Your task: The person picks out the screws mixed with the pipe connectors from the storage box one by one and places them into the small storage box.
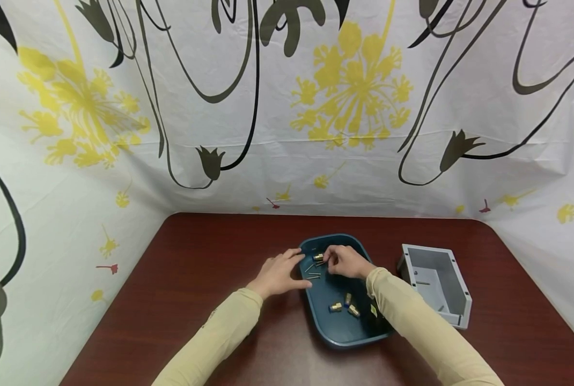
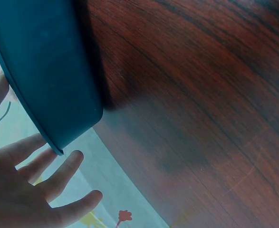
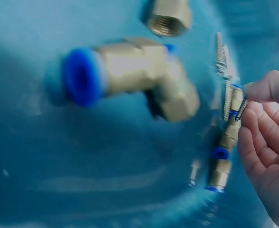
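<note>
A dark blue tray [image 1: 322,327] holds loose screws [image 1: 313,277] and several brass fittings [image 1: 335,307] with blue collars. My right hand [image 1: 346,262] is over its far part and pinches a screw [image 3: 242,109] between thumb and fingers, its threaded tip pointing down. In the right wrist view an elbow fitting [image 3: 129,66] looms close to the camera, with more screws and fittings beside my fingertips. My left hand [image 1: 279,274] is at the tray's left rim, fingers spread. The left wrist view shows those fingers along the tray's outer wall [image 2: 44,71].
A grey open box [image 1: 462,284] stands right of the tray, with a few small screws [image 1: 422,282] on its floor. Both stand on a dark red-brown wooden table [image 1: 210,257]. A white cloth [image 1: 267,123] with a flower print hangs behind and at the sides.
</note>
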Tool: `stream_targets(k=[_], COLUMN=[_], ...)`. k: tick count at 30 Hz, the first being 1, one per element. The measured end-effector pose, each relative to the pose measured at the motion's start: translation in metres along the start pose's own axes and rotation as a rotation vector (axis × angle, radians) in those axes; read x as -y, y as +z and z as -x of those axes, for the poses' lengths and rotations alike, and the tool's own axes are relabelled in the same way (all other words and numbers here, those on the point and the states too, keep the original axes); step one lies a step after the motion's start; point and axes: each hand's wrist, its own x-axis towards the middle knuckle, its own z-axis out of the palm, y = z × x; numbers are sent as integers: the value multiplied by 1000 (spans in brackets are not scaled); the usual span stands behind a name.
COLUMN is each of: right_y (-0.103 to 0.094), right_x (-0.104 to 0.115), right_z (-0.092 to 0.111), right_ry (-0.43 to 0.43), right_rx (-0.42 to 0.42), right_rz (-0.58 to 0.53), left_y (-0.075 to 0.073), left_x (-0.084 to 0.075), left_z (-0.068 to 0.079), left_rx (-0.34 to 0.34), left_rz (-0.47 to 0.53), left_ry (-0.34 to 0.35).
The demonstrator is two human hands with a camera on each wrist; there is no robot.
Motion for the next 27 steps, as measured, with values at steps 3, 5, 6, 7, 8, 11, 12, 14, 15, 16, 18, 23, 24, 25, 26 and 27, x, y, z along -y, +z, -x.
stream_targets(k=[3, 5, 6, 7, 8, 11, 12, 14, 15, 16, 18, 23, 24, 25, 26, 27], right_y=[-9, -16, -19, -22, -25, -33, -35, -41, -44, -47, -52, -64, -66, -68, -70, -72], right_x=[3, 5, 7, 8, 9, 13, 14, 17, 18, 19, 19, 17, 16, 15, 14, 13], right_z=[2, 2, 3, 4, 4, 7, 8, 11, 12, 13, 17, 27, 29, 32, 34, 37], right_ry=[-22, -34, -38, -40, -44, -43, -43, -46, -43, -40, -32, -4, 1, 9, 12, 15], right_rx=[-17, -27, -29, -30, -30, -27, -27, -30, -34, -35, -39, -34, -34, -36, -39, -42], right_rz=[-3, 2, 1, -1, -3, -9, -8, 0, 4, 7, 16, 28, 30, 28, 34, 35], left_y=[0, 1, 1, 1, 2, 2, 2, 1, 1, 1, 2, 2, 1, 1, 1, 1], left_x=[0, 0, 1, 1, 1, 1, 1, 1, 1, 1, 1, 1, 1, 1, 1, 0], left_z=[-1, -1, -1, -2, -2, -2, -2, -2, -2, -2, -2, -1, -1, 0, 0, 0], left_rx=[-2, -4, -4, -5, -4, -5, -5, -6, -7, -7, -7, -2, 0, 2, 2, 1], left_rz=[1, -1, -1, 0, 2, 8, 10, 9, 8, 6, 10, 15, 17, 17, 21, 23], left_ry=[-1, -2, -2, -3, -3, 0, 2, 5, 6, 6, 4, 1, 2, 2, 4, 6])
